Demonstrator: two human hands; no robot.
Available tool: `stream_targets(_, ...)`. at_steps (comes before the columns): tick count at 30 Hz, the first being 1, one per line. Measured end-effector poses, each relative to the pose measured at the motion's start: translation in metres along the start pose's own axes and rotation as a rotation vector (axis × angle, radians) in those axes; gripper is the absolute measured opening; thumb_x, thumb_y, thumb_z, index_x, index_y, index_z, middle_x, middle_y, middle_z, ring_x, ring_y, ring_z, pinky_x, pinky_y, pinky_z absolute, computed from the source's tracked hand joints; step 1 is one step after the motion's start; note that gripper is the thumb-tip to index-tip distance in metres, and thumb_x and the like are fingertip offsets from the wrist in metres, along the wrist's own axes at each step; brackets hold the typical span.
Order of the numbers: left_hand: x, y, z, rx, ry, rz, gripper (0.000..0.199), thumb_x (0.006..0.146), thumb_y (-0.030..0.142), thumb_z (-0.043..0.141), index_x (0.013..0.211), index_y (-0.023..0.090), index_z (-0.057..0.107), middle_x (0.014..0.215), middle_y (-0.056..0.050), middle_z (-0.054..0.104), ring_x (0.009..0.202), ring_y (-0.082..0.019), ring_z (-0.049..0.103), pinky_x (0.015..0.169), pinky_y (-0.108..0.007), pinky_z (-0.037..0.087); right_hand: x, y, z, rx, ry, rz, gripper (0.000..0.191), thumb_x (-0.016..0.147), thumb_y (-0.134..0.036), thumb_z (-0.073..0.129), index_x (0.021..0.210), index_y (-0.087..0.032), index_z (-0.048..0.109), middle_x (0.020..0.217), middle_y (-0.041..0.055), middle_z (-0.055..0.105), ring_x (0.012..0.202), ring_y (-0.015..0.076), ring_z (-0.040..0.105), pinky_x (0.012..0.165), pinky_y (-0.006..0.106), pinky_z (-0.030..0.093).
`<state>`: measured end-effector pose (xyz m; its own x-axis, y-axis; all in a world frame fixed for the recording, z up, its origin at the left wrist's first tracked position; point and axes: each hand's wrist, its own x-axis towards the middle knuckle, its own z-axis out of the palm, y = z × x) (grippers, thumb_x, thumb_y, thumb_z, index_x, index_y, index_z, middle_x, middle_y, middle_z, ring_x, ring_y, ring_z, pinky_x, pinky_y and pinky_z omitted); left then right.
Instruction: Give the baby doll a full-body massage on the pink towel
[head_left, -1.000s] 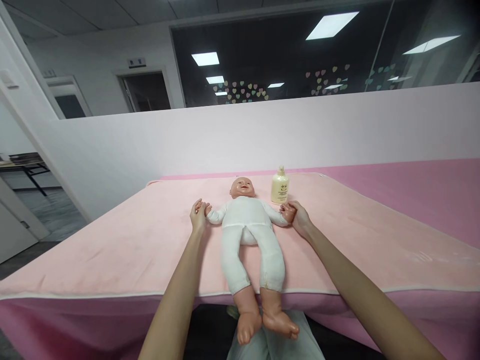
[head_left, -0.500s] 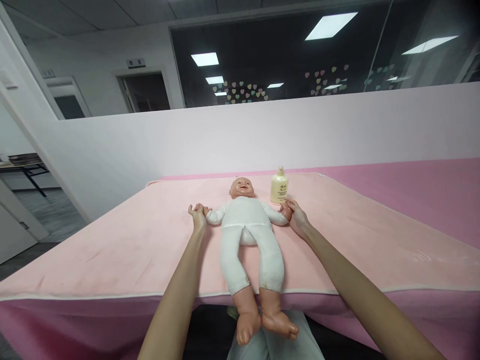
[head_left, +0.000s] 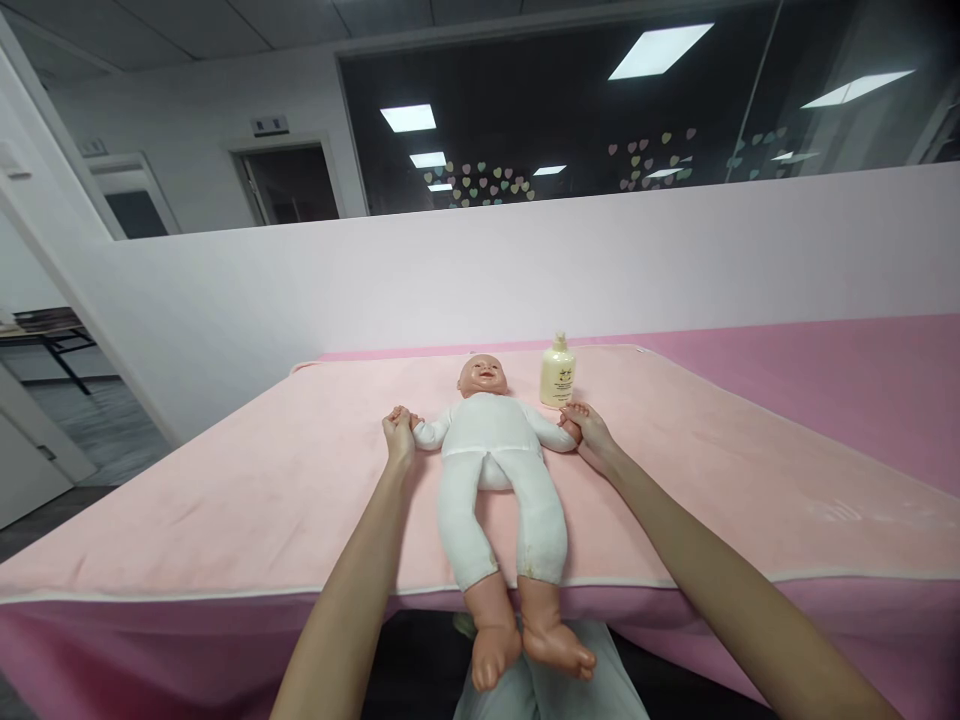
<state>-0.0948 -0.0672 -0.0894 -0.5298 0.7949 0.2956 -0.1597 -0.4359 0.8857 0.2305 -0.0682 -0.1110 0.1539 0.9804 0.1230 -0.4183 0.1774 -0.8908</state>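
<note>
A baby doll point(head_left: 491, 430) in a white cloth suit lies on its back on a pale pink blanket point(head_left: 300, 480), head away from me, bare feet over the near edge. At its left side in the view, my left hand point(head_left: 399, 432) is closed round the doll's small hand. My right hand point(head_left: 591, 434) is closed on the doll's other hand, with fingers across its top. Just behind my right hand stands a pale yellow pump bottle point(head_left: 557, 373), upright, beside the doll's head.
A darker pink cover point(head_left: 847, 375) shows beyond the blanket at the right. Behind the table rises a low white wall point(head_left: 525, 265) with dark glass above it. My legs are below the near edge.
The fingers of my left hand have folded in over the doll's hand. Those of my right hand have shifted slightly inward over the other doll hand.
</note>
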Motion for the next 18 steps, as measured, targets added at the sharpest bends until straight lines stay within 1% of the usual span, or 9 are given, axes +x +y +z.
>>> stream_targets(3, -0.002, 0.003, 0.002, -0.006, 0.011, -0.036, 0.028, 0.068, 0.037, 0.06, 0.076, 0.021, 0.038, 0.061, 0.005, 0.051, 0.054, -0.011, 0.052, 0.06, -0.027, 0.045, -0.001, 0.001, 0.002, -0.007, 0.04, -0.017, 0.039, 0.054, -0.036, 0.077, 0.08, -0.022, 0.052, 0.061, -0.0036, 0.056, 0.056, 0.0122, 0.052, 0.052, 0.026, 0.047)
stream_targets(6, -0.007, 0.006, 0.003, 0.022, 0.017, -0.021, 0.029, 0.069, 0.036, 0.061, 0.079, 0.02, 0.04, 0.062, 0.004, 0.052, 0.054, -0.011, 0.053, 0.059, -0.027, 0.044, -0.002, 0.001, 0.003, -0.025, 0.089, -0.022, 0.04, 0.054, -0.039, 0.079, 0.08, -0.022, 0.054, 0.058, -0.0037, 0.055, 0.053, 0.0116, 0.051, 0.051, 0.025, 0.046)
stream_targets(9, -0.01, 0.008, 0.004, 0.056, 0.016, 0.009, 0.029, 0.071, 0.037, 0.062, 0.081, 0.02, 0.04, 0.062, 0.004, 0.052, 0.055, -0.012, 0.053, 0.059, -0.027, 0.044, -0.003, 0.001, 0.004, -0.03, 0.107, -0.008, 0.04, 0.053, -0.041, 0.08, 0.076, -0.021, 0.054, 0.057, -0.0031, 0.054, 0.053, 0.0113, 0.05, 0.049, 0.024, 0.045)
stream_targets(13, -0.009, 0.005, 0.004, 0.054, 0.021, 0.03, 0.028, 0.076, 0.035, 0.059, 0.084, 0.02, 0.037, 0.066, 0.003, 0.051, 0.057, -0.011, 0.054, 0.061, -0.027, 0.045, -0.003, -0.001, 0.003, -0.014, 0.084, 0.008, 0.041, 0.051, -0.041, 0.081, 0.074, -0.021, 0.053, 0.058, -0.0031, 0.055, 0.054, 0.0115, 0.052, 0.05, 0.024, 0.046)
stream_targets(18, -0.002, -0.002, 0.003, -0.001, 0.018, 0.045, 0.027, 0.078, 0.029, 0.057, 0.089, 0.022, 0.033, 0.082, 0.003, 0.048, 0.065, -0.008, 0.053, 0.066, -0.025, 0.047, -0.002, -0.004, 0.002, 0.023, 0.016, 0.052, 0.04, 0.049, -0.036, 0.082, 0.071, -0.02, 0.052, 0.06, -0.0026, 0.057, 0.058, 0.0105, 0.053, 0.054, 0.022, 0.046)
